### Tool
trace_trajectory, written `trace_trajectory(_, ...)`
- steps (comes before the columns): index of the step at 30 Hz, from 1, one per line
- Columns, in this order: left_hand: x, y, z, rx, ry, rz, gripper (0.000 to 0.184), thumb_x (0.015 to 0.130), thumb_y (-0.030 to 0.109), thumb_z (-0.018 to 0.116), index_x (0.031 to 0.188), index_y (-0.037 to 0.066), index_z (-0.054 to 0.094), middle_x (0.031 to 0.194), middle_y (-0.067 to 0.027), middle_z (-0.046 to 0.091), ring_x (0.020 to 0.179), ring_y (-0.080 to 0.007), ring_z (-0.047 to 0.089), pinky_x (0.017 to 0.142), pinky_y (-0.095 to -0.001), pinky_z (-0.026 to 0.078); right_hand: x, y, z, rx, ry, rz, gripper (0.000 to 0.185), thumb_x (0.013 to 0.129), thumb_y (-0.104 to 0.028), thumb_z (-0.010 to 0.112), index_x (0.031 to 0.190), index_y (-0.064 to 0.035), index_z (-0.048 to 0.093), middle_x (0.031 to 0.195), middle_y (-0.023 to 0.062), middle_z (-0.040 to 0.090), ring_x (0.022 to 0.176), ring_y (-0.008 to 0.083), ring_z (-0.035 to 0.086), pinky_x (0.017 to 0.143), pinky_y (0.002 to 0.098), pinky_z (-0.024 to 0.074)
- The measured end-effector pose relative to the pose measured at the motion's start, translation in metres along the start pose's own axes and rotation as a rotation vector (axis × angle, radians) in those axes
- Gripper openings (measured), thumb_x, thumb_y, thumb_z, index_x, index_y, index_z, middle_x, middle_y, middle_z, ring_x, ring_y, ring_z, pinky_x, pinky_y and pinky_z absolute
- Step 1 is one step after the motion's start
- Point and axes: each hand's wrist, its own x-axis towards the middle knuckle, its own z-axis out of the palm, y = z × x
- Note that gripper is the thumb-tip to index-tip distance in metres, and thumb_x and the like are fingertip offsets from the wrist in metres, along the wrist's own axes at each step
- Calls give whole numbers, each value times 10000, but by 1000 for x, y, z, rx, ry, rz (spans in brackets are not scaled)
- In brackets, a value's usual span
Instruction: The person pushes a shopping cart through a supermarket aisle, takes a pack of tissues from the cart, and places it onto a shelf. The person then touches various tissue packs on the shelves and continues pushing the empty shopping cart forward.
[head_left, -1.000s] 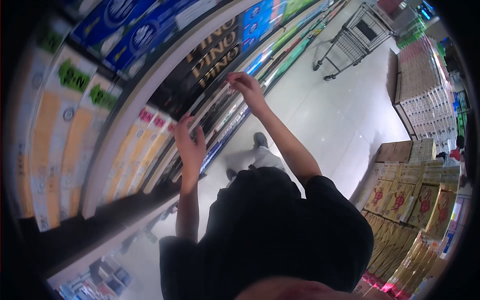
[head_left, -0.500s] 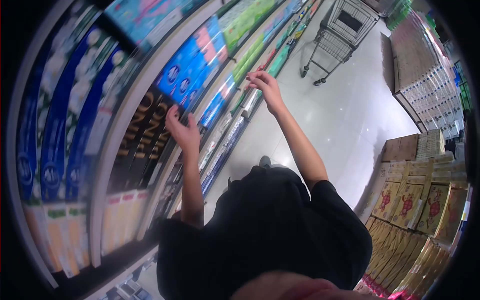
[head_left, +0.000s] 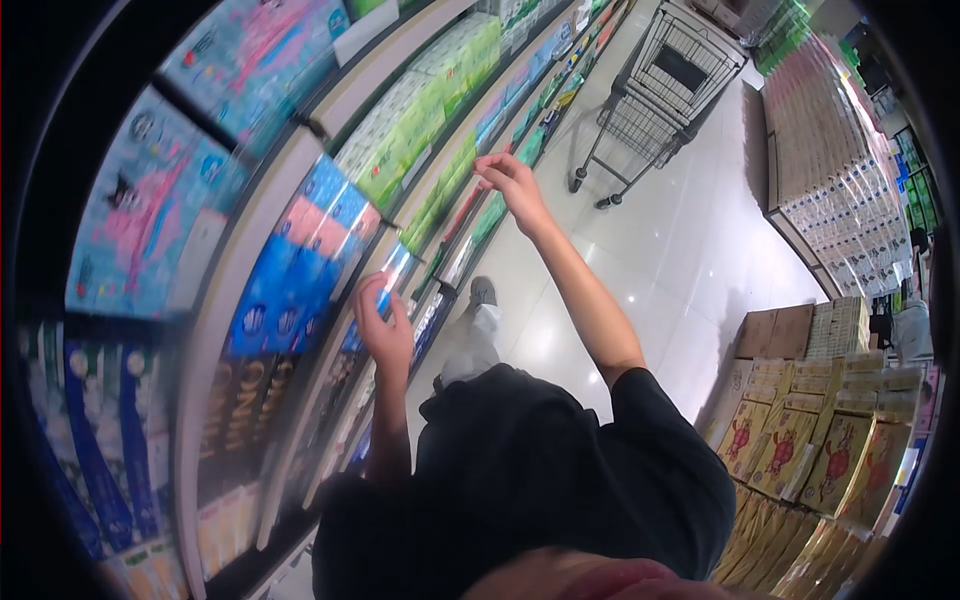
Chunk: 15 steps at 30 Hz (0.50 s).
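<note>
My left hand hangs in front of the shelves on the left, its fingers curved and the thumb apart, holding nothing I can see. Behind it are blue and pink packs, with black packs with gold letters beside them. Farther ahead, my right hand is raised at the shelf edge, fingers loosely bent and nothing visible in them. Closest to it are green packs on a lower shelf. Larger green packs stand on the shelf above.
A metal shopping cart stands ahead in the aisle on the pale tiled floor. On the right are stacked golden cartons and a tall stack of wrapped packs. Pink and blue packs fill the upper left shelf.
The view has moved forward along the shelves, and the cart looks nearer. My left hand has shifted away from the black packs. A foot in a grey shoe has come forward.
</note>
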Motion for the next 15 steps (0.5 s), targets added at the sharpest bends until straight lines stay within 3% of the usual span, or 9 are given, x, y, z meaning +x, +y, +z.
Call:
trace_trajectory(2,26,-1,34,16,-8,59,234,790,-51,576,1019,-6,555,1120,-165,601,1011,-319,572,880,-382,437,23,-1,-14,-2,46,-23,145,876,-116,594,972,-10,622,874,18,620,813,92,561,731,255,460)
trace_trajectory(11,175,33,167,-154,-58,170,219,795,-26,590,1010,8,572,1098,-154,614,1034,-344,556,933,-418,415,156,-52,-127,-166,155,-2,126,877,-105,579,969,-20,595,911,35,621,841,116,563,776,261,457)
trace_trajectory(15,246,53,213,-17,-79,356,254,800,43,618,1050,16,581,1124,-152,600,1087,-352,528,956,-434,391,201,-75,-164,-147,180,-45,149,885,-116,580,986,-7,584,934,41,626,878,116,574,793,262,459)
